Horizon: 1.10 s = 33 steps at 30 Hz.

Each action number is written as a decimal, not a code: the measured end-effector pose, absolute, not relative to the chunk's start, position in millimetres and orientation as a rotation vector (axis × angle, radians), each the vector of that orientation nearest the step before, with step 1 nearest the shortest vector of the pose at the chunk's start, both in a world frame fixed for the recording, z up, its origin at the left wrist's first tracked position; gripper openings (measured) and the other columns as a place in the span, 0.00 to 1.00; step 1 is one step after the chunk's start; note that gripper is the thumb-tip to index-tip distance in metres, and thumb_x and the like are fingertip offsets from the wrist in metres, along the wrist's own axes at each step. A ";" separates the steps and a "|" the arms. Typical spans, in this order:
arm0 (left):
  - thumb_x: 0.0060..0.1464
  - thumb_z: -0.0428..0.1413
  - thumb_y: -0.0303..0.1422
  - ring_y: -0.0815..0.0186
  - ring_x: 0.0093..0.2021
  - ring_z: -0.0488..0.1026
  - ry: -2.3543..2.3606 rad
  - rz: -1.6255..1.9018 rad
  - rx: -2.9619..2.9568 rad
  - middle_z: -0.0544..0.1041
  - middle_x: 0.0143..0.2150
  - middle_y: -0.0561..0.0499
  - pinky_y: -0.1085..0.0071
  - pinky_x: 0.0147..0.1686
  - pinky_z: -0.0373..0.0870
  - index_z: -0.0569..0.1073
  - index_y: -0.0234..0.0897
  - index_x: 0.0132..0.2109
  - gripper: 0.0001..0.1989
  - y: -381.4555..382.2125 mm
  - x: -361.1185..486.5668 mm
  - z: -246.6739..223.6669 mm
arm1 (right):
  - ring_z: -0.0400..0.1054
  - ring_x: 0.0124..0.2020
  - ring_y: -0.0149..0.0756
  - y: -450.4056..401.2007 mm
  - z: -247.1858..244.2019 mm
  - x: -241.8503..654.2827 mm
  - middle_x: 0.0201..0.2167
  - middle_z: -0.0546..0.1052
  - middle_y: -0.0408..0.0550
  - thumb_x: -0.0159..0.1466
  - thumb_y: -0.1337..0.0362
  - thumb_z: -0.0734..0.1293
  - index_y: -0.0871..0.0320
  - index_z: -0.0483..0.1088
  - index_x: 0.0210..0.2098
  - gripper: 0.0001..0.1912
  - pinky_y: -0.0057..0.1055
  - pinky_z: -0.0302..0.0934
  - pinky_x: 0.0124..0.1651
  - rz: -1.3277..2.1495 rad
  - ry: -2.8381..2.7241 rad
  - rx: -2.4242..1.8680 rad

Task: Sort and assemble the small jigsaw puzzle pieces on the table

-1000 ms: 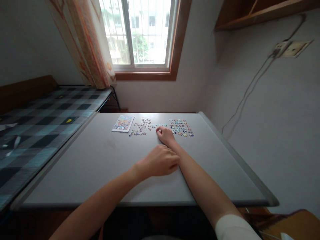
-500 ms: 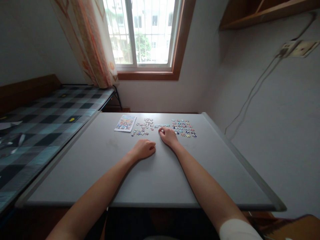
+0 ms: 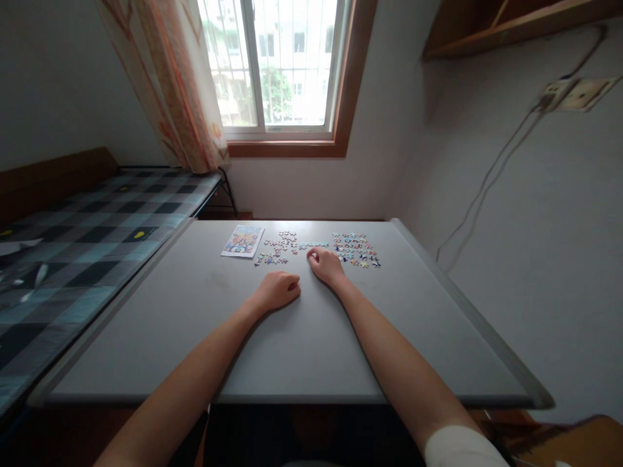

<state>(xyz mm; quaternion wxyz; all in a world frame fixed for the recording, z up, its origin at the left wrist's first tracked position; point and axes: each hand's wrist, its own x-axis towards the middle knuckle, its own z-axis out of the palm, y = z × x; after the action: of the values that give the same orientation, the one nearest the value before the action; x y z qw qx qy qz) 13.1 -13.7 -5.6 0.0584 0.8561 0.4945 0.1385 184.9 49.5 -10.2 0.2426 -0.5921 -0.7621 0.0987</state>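
Curled into a loose fist, my left hand (image 3: 277, 290) rests on the table below the loose pieces, with nothing showing in it. My right hand (image 3: 327, 264) lies farther up, its thumb and fingers pinched together; whatever they hold, if anything, is too small to make out. Just beyond its fingertips runs a short pale-blue strip of puzzle pieces (image 3: 314, 245). Loose jigsaw pieces (image 3: 281, 246) are scattered to the left of that strip. More jigsaw pieces (image 3: 356, 246) lie in rough rows to the right, some partly behind my right hand.
A printed picture sheet (image 3: 243, 241) lies at the left of the pieces on the grey-white table (image 3: 311, 350). Beside the table's left edge stands a bed with a checked cover (image 3: 97, 240). A wall with a hanging cable (image 3: 487, 185) is on the right.
The whole view shifts slightly as the head moves. Both hands keep their places and shapes on the table, and the pieces look the same.
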 end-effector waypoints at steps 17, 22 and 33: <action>0.55 0.46 0.38 0.68 0.23 0.61 1.504 0.412 2.573 0.70 0.22 0.50 0.71 0.26 0.47 0.68 0.37 0.23 0.16 -14.9 13.5 -3.0 | 0.69 0.37 0.36 49.6 -9.6 184.8 0.32 0.77 0.46 0.61 0.65 0.59 0.53 0.73 0.38 0.12 0.30 0.55 0.45 0.255 -2.099 -1.642; 0.55 0.46 0.38 0.68 0.23 0.61 1.506 0.412 2.561 0.70 0.22 0.51 0.71 0.26 0.48 0.68 0.37 0.23 0.16 -15.3 13.7 -2.4 | 0.69 0.36 0.36 49.8 -10.3 184.8 0.31 0.77 0.45 0.61 0.65 0.59 0.53 0.73 0.38 0.11 0.31 0.55 0.44 0.255 -2.089 -1.624; 0.55 0.46 0.38 0.68 0.23 0.62 1.516 0.416 2.572 0.70 0.22 0.51 0.71 0.26 0.48 0.69 0.38 0.23 0.16 -14.8 13.5 -4.1 | 0.69 0.36 0.36 50.0 -10.6 184.9 0.31 0.77 0.45 0.61 0.65 0.60 0.53 0.73 0.38 0.11 0.31 0.55 0.45 0.265 -2.089 -1.628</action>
<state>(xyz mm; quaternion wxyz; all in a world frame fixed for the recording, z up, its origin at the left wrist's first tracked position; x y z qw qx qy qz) 13.5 -14.8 -4.1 0.0634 0.8515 0.5020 0.1379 184.9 50.0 -10.6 0.2377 -0.5942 -0.7623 0.0965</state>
